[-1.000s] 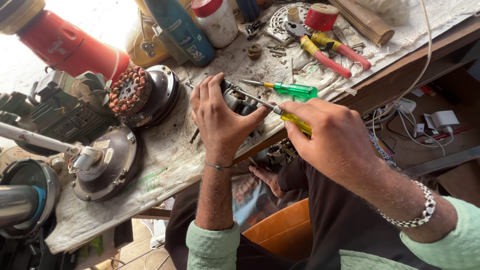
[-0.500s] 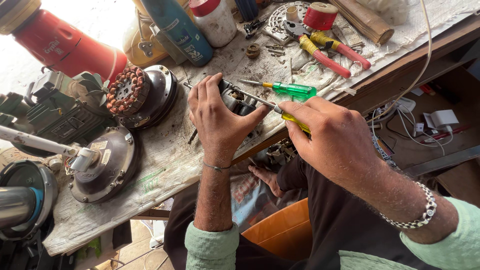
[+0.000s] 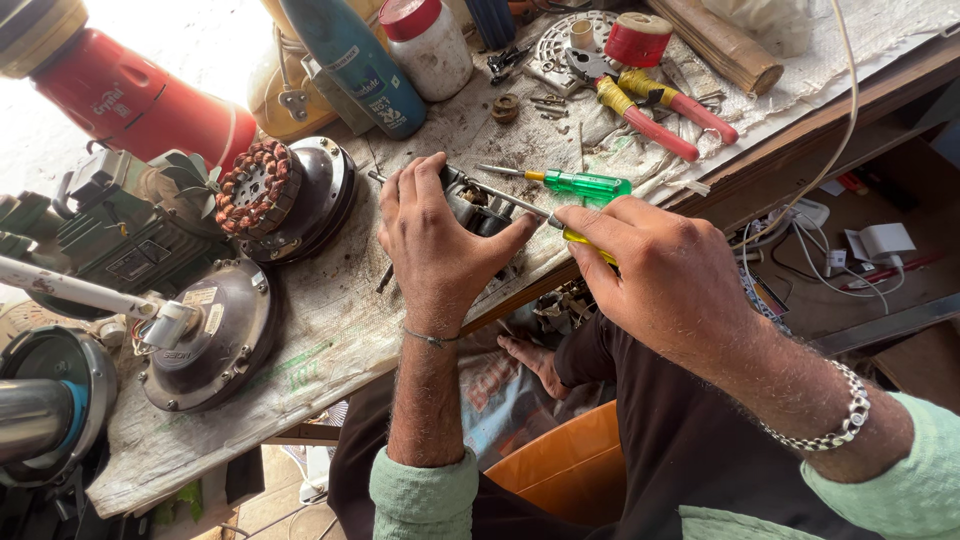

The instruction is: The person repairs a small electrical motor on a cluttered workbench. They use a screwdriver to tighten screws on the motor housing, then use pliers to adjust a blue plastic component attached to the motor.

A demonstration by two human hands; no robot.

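So we've got our left hand (image 3: 435,245) clamped over a small motor part (image 3: 478,207) near the front edge of the surface (image 3: 330,330), fingers curled tight around it so most of it is hidden under them. Our right hand (image 3: 665,275) has its fingers pinched closed on a yellow-handled screwdriver (image 3: 585,245), the shaft running left into the part just past the left thumb. A green screwdriver (image 3: 575,184) lies just behind, and red pliers (image 3: 655,115) farther back. Fan motor (image 3: 285,195) sits off to the left.
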